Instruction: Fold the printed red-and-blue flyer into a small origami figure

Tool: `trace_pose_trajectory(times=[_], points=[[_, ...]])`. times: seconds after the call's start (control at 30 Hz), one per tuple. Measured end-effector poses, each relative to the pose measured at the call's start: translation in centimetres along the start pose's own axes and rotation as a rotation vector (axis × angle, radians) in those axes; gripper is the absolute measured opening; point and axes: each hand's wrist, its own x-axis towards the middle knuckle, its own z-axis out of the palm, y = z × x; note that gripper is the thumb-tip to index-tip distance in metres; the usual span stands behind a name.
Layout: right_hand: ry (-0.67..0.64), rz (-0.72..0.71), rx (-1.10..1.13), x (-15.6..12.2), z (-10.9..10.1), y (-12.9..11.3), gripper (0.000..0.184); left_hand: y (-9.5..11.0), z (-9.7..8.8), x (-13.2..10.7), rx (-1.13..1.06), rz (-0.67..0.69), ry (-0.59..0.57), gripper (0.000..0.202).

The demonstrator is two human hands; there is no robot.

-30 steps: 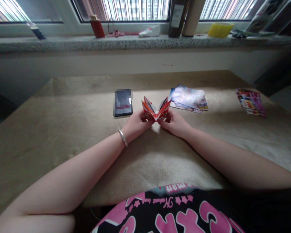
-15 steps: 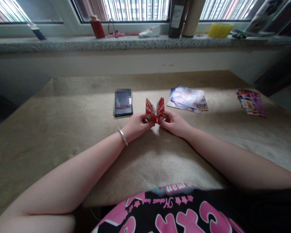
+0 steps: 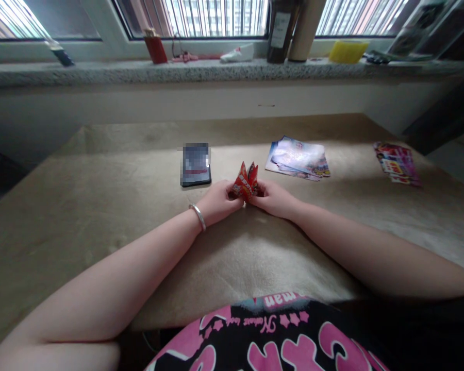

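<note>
A small folded piece of red printed paper (image 3: 246,181) is pinched between both hands just above the tan table cover (image 3: 100,206). My left hand (image 3: 219,202), with a silver bangle on its wrist, grips the paper's left side with closed fingers. My right hand (image 3: 272,198) grips the right side, fingers closed too. The paper's two flaps are pressed nearly together and point upward.
A dark phone (image 3: 195,164) lies just left of the hands. A stack of glossy printed sheets (image 3: 297,158) lies to the right, and another colourful sheet (image 3: 396,163) farther right. The windowsill (image 3: 201,69) holds a red cup, bottles and a yellow object.
The paper's two flaps, spread wide a second ago, have been pushed together into a narrow folded shape. Both hands have moved closer to each other and slightly lower.
</note>
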Motion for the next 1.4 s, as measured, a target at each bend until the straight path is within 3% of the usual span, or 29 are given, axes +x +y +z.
trace_pose_trajectory(times=[0.1, 0.17, 0.3, 0.43, 0.57, 0.8, 1.03, 1.2, 1.4], points=[[-0.044, -0.043, 0.029, 0.4, -0.3, -0.2, 0.024, 0.1, -0.1, -0.1, 0.042, 0.004, -0.003, 0.014], [0.000, -0.037, 0.028, 0.5, -0.3, -0.4, 0.026, 0.2, -0.1, -0.1, -0.016, -0.022, -0.008, 0.016], [0.091, 0.008, 0.032, 0.2, 0.0, -0.4, 0.030, 0.1, -0.1, -0.1, -0.186, -0.032, 0.023, 0.027], [0.072, -0.016, 0.058, 0.1, 0.2, -0.4, 0.029, -0.5, 0.0, 0.1, -0.485, 0.021, 0.142, 0.033], [0.084, -0.040, 0.077, 0.1, 0.1, -0.4, 0.024, -0.8, -0.1, 0.2, -0.685, 0.006, 0.174, 0.038], [0.305, -0.073, 0.258, -0.2, 0.0, -0.6, 0.028, 0.0, -0.2, 0.0, -0.659, 0.030, 0.101, 0.041], [0.214, -0.072, 0.234, -0.3, 0.4, -1.2, 0.023, 0.0, 0.0, 0.0, -0.713, 0.056, 0.258, 0.043], [0.274, -0.094, 0.130, -0.6, 0.5, -1.3, 0.021, 0.2, -0.1, -0.2, -0.720, 0.005, 0.259, 0.043], [0.294, -0.134, 0.218, -1.0, 0.6, -1.7, 0.022, 0.8, -0.3, -0.5, -0.673, 0.049, 0.259, 0.036]])
